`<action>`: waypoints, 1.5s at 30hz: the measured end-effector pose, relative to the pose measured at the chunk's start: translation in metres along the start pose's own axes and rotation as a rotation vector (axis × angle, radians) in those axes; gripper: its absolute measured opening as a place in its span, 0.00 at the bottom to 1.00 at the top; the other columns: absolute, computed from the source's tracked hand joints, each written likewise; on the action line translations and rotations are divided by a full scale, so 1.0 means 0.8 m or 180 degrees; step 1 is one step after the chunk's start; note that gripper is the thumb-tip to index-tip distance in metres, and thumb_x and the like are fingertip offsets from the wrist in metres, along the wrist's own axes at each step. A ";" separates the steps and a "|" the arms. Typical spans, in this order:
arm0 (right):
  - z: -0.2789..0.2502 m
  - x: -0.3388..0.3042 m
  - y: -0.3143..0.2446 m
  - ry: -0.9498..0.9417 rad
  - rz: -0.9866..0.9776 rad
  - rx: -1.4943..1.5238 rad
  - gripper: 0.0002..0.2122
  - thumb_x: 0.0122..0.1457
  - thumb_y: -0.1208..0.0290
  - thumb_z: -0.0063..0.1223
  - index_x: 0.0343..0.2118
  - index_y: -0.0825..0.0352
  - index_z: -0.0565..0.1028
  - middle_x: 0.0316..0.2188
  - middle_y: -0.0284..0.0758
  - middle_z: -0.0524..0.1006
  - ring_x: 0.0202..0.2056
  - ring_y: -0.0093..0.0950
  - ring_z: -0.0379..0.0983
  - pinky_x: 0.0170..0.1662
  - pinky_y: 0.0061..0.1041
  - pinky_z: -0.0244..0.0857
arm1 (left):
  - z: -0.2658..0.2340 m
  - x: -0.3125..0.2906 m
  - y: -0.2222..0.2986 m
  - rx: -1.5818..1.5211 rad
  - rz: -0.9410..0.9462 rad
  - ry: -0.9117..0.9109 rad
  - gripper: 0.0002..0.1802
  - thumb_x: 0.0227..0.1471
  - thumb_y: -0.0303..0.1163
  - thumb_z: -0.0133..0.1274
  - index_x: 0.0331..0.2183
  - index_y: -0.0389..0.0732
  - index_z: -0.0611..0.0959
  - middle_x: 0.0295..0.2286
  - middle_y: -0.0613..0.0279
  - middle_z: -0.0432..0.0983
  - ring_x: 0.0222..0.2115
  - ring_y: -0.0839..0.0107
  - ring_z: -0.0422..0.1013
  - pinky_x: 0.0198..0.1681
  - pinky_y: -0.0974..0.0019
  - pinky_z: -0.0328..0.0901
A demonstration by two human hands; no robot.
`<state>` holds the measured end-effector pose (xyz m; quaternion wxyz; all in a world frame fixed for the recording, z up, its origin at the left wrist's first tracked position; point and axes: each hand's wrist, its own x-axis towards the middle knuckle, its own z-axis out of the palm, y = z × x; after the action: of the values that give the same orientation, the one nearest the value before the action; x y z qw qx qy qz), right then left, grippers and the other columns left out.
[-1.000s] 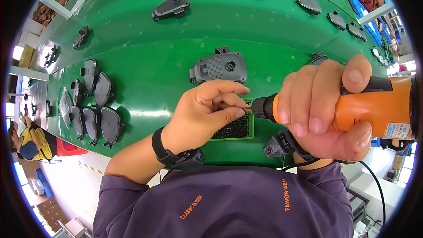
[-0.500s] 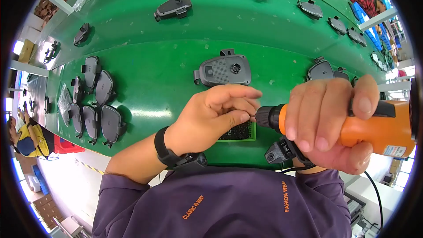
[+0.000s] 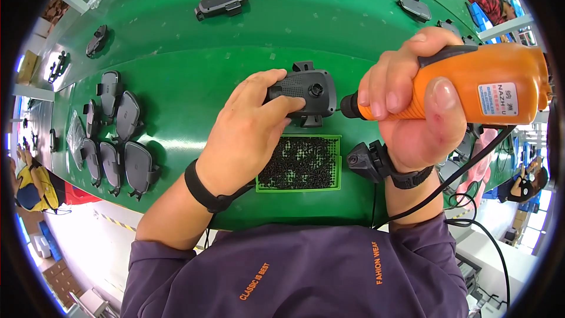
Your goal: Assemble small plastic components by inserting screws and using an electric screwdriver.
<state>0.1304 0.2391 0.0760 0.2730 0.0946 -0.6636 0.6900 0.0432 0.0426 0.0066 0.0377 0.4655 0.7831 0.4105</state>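
Note:
A dark grey phone holder (image 3: 318, 105) lies back side up on the green bench, with a round ball mount and side arms showing. My left hand (image 3: 250, 112) grips its left end, thumb and fingers bent over the body. In my right hand (image 3: 406, 94) is an orange electric screwdriver (image 3: 488, 76), wrapped by the fingers and held nearly level. Its black nose points left, with the bit tip at the holder's right end; I cannot tell whether they touch. Just below the holder sits a green tray (image 3: 339, 165) of small black screws, partly beside my left wrist.
Several finished-looking phone holders (image 3: 128, 116) cluster at the left beside a clear plastic bag (image 3: 75, 138). More holders (image 3: 222, 1) lie spaced along the far bench strip. The screwdriver's black cable (image 3: 453, 176) hangs below my right wrist. Another person (image 3: 494, 3) sits at the far right.
My left hand has gone from the screwdriver's tip to the phone holder. The screwdriver has risen away from above the tray, toward the holder's right end. The screw tray is now uncovered.

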 end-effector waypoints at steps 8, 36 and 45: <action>0.005 -0.003 0.014 0.0050 0.0247 0.0027 0.17 0.61 0.59 0.50 0.44 0.68 0.66 0.19 0.31 0.68 0.18 0.24 0.65 0.25 0.27 0.66 | 0.000 0.000 0.002 -0.0011 -0.0025 0.0029 0.20 0.42 0.17 0.59 0.41 0.43 0.84 0.51 0.50 0.70 0.50 0.51 0.70 0.51 0.55 0.67; 0.000 -0.011 -0.037 -0.0191 -0.0395 0.0262 0.19 0.61 0.57 0.51 0.47 0.67 0.66 0.21 0.30 0.68 0.20 0.23 0.65 0.28 0.27 0.64 | -0.021 -0.027 0.037 0.0267 0.0534 -0.0656 0.15 0.42 0.27 0.63 0.37 0.42 0.83 0.36 0.59 0.73 0.39 0.59 0.70 0.45 0.56 0.64; -0.001 -0.015 -0.044 -0.0462 -0.0392 0.0262 0.20 0.61 0.57 0.53 0.48 0.66 0.66 0.21 0.30 0.69 0.20 0.23 0.65 0.29 0.26 0.65 | 0.010 -0.039 0.025 0.0058 0.0664 -0.0802 0.06 0.45 0.29 0.61 0.26 0.41 0.79 0.28 0.61 0.71 0.32 0.60 0.69 0.38 0.58 0.63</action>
<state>0.1587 0.2359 0.1003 0.2620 0.1960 -0.6456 0.6900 0.0780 0.0284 0.0049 0.0885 0.5925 0.7233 0.3434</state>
